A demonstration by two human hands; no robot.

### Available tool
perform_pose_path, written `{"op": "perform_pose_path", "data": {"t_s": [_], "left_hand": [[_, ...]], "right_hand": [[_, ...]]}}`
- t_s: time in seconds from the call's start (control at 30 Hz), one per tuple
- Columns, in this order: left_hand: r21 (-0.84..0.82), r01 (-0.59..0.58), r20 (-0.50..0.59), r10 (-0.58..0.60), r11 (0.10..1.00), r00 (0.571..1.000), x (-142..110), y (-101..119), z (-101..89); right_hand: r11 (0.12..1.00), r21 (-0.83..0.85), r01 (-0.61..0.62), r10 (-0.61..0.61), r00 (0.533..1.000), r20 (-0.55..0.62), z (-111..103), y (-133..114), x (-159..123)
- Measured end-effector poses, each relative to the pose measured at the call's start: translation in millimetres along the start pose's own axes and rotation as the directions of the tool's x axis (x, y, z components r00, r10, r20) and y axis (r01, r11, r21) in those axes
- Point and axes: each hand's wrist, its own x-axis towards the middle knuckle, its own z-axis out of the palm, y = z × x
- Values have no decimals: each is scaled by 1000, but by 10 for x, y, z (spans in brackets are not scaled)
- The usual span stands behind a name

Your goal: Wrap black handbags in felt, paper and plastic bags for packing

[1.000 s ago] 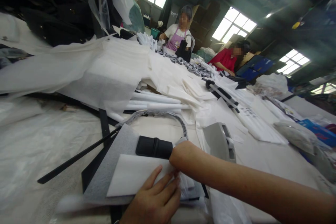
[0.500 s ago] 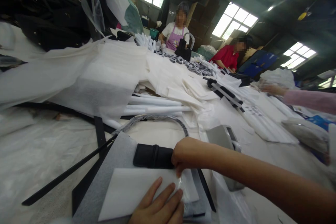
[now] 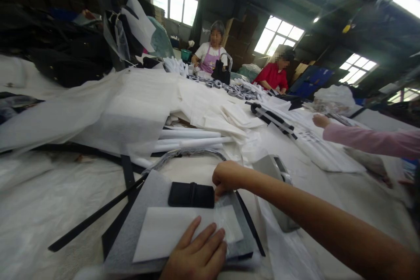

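My left hand (image 3: 198, 251) lies with its fingers spread on a folded white sheet (image 3: 170, 232). My right hand (image 3: 228, 179) is curled, its fingertips pinched at the upper end of a piece of clear plastic film (image 3: 225, 216) that covers the sheet's right part. Just left of those fingertips is a black rectangular leather-like piece (image 3: 191, 194) with a raised band across its middle. Beneath all this lies a flat black bag, largely covered by thin greyish paper (image 3: 131, 232). Its plastic-wrapped handle (image 3: 193, 152) arches behind, and a black strap (image 3: 95, 216) stretches to the left.
A grey dispenser-like device (image 3: 278, 170) stands beyond my right forearm. White sheets (image 3: 138, 92) and white rolls (image 3: 193, 140) cover the table behind. A co-worker's pink sleeve (image 3: 364, 138) reaches in from the right. Two people sit at the far end.
My right hand has risen a little away from the white sheet, off the clear film's lower part. My left hand stays on the sheet. A co-worker's pink-sleeved arm has come in from the right.
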Motion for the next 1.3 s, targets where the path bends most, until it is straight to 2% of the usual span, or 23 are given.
{"op": "perform_pose_path", "data": {"t_s": [0.13, 0.23, 0.37, 0.53, 0.63, 0.7, 0.77, 0.83, 0.9, 0.93, 0.97, 1.0, 1.07, 1.17, 1.23, 1.3], "left_hand": [[8, -39, 6, 39, 999, 999, -8, 0, -12], [2, -37, 20, 37, 999, 999, 1, 1, -21], [-24, -12, 27, 13, 1000, 1000, 11, 7, -13], [-39, 22, 39, -20, 999, 999, -8, 25, 7], [-64, 19, 92, -13, 998, 996, 4, 33, -36], [-89, 29, 138, -17, 996, 990, 31, 35, -107], [-120, 57, 245, -26, 991, 969, 74, 39, -209], [-145, 106, 394, -41, 984, 918, 127, 50, -318], [-164, 158, 495, -57, 974, 867, 178, 67, -403], [-176, 181, 516, -66, 968, 854, 201, 77, -430], [-192, 201, 527, -72, 961, 847, 220, 86, -449], [-207, 223, 530, -82, 953, 844, 234, 91, -463], [-236, 260, 525, -102, 937, 845, 248, 85, -498], [-230, 217, 507, -73, 949, 859, 229, 1, -655], [-128, 116, 522, -32, 985, 852, 198, -109, -849], [38, 13, 567, -32, 999, 823, 164, -237, -1070]], "right_hand": [[993, 118, 15, 2, 989, -146, 20, -24, -280], [974, 220, 57, -33, 993, -114, 137, -163, -393], [962, 273, -8, 19, 999, -37, 290, -257, -272], [940, 336, -50, 47, 999, 17, 316, -127, -67], [923, 381, -52, 65, 998, -22, 257, -72, -89], [922, 384, -55, 111, 986, -126, 227, -108, -207], [923, 379, -63, 180, 943, -281, 281, -225, -409], [920, 387, -55, 230, 876, -423, 487, -420, -653], [920, 393, -6, 229, 821, -523, 845, -653, -867], [930, 361, 63, 189, 762, -620, 1056, -765, -942], [951, 296, 90, 158, 682, -714, 1266, -865, -989], [971, 221, 94, 115, 625, -772, 1459, -948, -1008], [991, 124, 47, 75, 569, -819, 1741, -1056, -978], [1000, 23, -19, 30, 508, -861, 1880, -1085, -874], [999, -23, -38, -2, 483, -875, 1860, -1044, -832], [998, -57, -38, -32, 476, -879, 1819, -971, -823]]}}
